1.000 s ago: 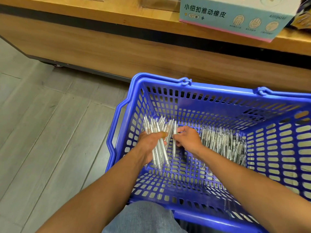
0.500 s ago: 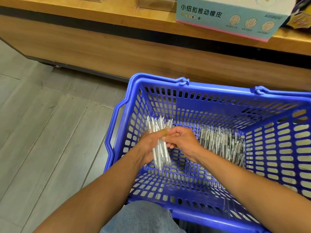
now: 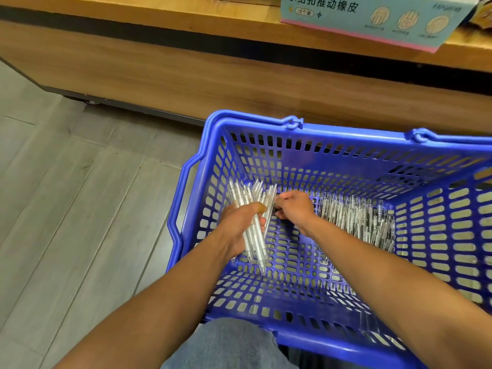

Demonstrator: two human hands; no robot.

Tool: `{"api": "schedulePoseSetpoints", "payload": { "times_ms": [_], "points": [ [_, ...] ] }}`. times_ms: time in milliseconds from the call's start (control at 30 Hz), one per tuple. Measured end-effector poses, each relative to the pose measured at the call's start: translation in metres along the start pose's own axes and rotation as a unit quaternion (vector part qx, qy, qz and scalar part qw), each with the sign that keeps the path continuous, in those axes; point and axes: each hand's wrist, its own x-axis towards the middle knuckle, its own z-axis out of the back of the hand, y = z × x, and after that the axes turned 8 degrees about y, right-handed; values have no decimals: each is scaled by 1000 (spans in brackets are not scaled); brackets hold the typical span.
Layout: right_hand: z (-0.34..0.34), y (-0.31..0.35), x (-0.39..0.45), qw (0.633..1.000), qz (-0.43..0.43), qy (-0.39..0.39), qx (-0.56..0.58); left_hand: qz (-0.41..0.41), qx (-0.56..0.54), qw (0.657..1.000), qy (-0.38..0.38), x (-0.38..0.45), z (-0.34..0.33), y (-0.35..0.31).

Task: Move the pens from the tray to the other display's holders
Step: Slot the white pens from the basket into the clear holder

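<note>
Loose pens (image 3: 356, 219) lie right of the right hand (image 3: 294, 209) — nearer than the left.
Left hand (image 3: 239, 225) grasps a pen bundle (image 3: 253, 209) pointing away; right fingers (image 3: 279, 203) pinch one pen — basket (image 3: 346, 161) below.

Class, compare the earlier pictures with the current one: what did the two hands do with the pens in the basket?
The right hand came to the bundle of pens, closed against it half a second ago, and now sits slightly apart at its right edge. The left hand still grips the bundle. The loose pens and blue basket stayed put.

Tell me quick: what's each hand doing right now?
Left hand: closed around a bundle of clear pens over the blue basket.
Right hand: fingers curled at the bundle's edge; cannot tell if it holds a pen.
</note>
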Motion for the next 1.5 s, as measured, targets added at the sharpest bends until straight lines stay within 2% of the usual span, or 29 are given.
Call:
{"api": "schedulePoseSetpoints", "payload": {
  "times_ms": [100,233,400,533,667,767,933,1100,1300,1500],
  "points": [
    [-15,-1,10,990,-13,-28,-138,1,5,1000,-7,1,1,1],
    [-27,3,20,976,-54,-72,-196,0,23,1000,-19,2,-1,1],
    [-37,4,22,955,-52,-103,-272,-6,35,999,-22,1,-2,1],
    [-30,3,15,964,-58,-69,-249,-16,62,998,-20,-2,-3,-2],
    [-1,-5,-9,983,1,-4,-186,-23,49,998,5,-6,-6,-7],
    [21,-4,-31,994,15,2,-113,-20,26,999,21,-10,-7,-12],
    [39,7,-72,997,5,8,-77,-18,16,999,35,-33,-2,-26],
    [54,48,-138,997,1,54,-58,-17,38,998,46,-88,3,-51],
    [67,130,-256,998,-23,35,-56,10,19,993,112,-202,1,-92],
    [76,243,-384,997,-21,-3,-68,43,3,995,93,-352,-4,-161]
  ]
}}
